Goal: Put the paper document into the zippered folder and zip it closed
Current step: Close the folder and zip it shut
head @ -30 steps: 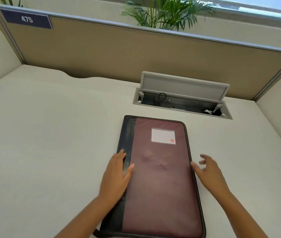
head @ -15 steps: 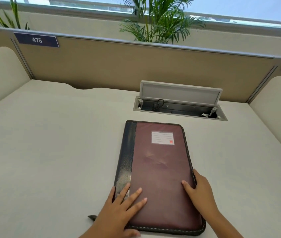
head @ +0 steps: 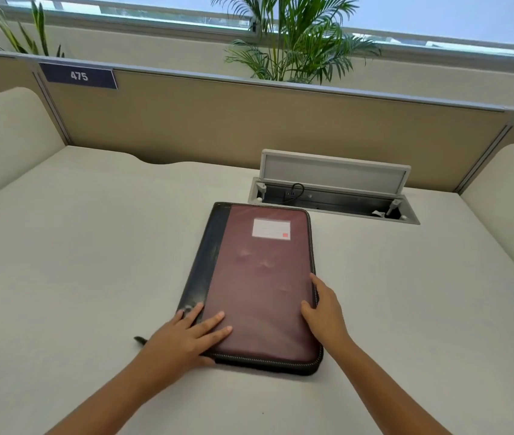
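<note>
Sign (head: 79, 76) on the partition reads "475". Folder (head: 259, 284), maroon with black spine, lies closed on the surface (head: 77, 262); its white label (head: 270, 228) is too blurred to read. Left hand (head: 183, 335) flat, open, on the near corner; right hand (head: 324, 312) open along the right edge. Both sit slightly nearer than before.

Office cubicle w/ pale desk (head: 92, 262). Landmark: open cable/power hatch (head: 332, 196) set in desk top, lid up, cord inside. Right behind hatch, tan partition (head: 218, 120) w/ metal top rail; far left of hatch on that panel, navy plate "475" (head: 78, 76). Beyond partition above hatch, potted palm (head: 293, 42) & window strip (head: 155, 17)
</note>
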`<state>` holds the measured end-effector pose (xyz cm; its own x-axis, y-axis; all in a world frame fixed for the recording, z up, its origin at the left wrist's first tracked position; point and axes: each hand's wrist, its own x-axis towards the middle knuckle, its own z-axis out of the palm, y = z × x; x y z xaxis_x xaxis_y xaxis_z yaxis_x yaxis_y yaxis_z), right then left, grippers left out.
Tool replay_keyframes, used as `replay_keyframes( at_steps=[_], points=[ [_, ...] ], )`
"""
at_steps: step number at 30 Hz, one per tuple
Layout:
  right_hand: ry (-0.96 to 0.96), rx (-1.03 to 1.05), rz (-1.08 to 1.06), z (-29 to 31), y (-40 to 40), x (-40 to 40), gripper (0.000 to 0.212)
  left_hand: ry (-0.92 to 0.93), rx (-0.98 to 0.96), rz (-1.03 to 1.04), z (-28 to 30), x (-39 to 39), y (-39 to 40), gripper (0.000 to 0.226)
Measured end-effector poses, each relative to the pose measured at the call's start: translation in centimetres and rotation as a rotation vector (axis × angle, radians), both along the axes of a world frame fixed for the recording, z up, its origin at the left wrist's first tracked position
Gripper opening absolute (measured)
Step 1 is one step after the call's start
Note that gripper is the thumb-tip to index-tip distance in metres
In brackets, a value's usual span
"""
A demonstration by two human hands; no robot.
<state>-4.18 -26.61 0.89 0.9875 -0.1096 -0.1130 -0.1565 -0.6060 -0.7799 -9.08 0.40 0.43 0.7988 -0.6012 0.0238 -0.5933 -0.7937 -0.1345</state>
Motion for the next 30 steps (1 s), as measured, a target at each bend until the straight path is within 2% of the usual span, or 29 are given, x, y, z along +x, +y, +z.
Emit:
replay_keyframes(
  at_steps=[4,8,14,21,26,30],
  points=[
    [-0.004,0.043,0.016,-0.2,1.6,1.5,0.06,-0.017,-0.035,0.076,0.0,1.2,1.6,0.07],
    [-0.012,0.037,0.018,-0.8,1.9,2.3,0.057,0.062,-0.013,0.147,0.0,1.6,1.7,0.069],
    [-0.04,-0.093,0.116,-2.0,0.9,1.7,0.051,0.121,-0.032,0.252,-0.7,0.5,0.6,0.071],
    [-0.107,-0.17,0.127,-3.6,-1.1,-2.1,0.054,0.144,-0.117,0.219,-0.9,-0.3,-3.8,0.066],
    [-0.123,-0.297,0.104,-5.2,-2.6,-5.1,0.059,0.215,-0.104,0.316,-1.9,-0.7,-6.7,0.07],
    [-0.124,-0.522,0.127,-6.5,-3.5,-6.7,0.059,0.188,-0.111,0.338,-2.6,-0.8,-6.8,0.069]
  ],
)
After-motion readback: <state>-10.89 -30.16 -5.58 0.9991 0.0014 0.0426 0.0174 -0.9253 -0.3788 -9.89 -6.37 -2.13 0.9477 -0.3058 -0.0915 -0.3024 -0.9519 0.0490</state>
